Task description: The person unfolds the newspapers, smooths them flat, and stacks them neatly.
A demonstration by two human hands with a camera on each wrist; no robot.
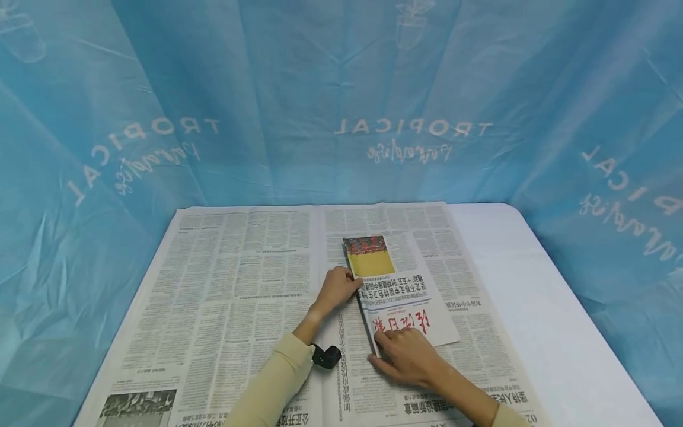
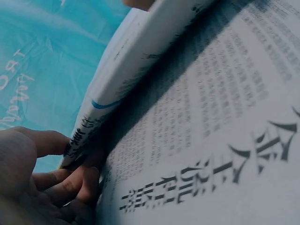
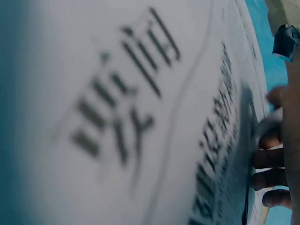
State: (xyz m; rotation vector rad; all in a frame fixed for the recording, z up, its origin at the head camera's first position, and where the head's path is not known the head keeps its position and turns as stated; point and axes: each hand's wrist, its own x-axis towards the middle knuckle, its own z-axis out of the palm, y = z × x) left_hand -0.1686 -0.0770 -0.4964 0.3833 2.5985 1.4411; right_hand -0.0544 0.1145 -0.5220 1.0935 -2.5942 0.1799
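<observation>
A book (image 1: 372,263) with a yellow cover and a dark, red-patterned top band lies slightly aslant, its lower part covered by a folded newspaper sheet (image 1: 400,302) with red and black characters. At the left edge of the book, my left hand (image 1: 337,289) pinches the paper fold, thumb above and fingers below, as the left wrist view shows the fold (image 2: 119,77) close up. Lower down the same edge, my right hand (image 1: 408,356) grips the near corner of the sheet with bent fingers. In the right wrist view, its fingers (image 3: 269,178) wrap the paper edge, partly hidden.
Spread newspaper (image 1: 256,284) covers most of the white table (image 1: 533,296), whose bare surface shows along the right. A black wrist device (image 1: 326,357) sits at the left cuff. Blue printed curtains (image 1: 341,89) hang behind and at both sides.
</observation>
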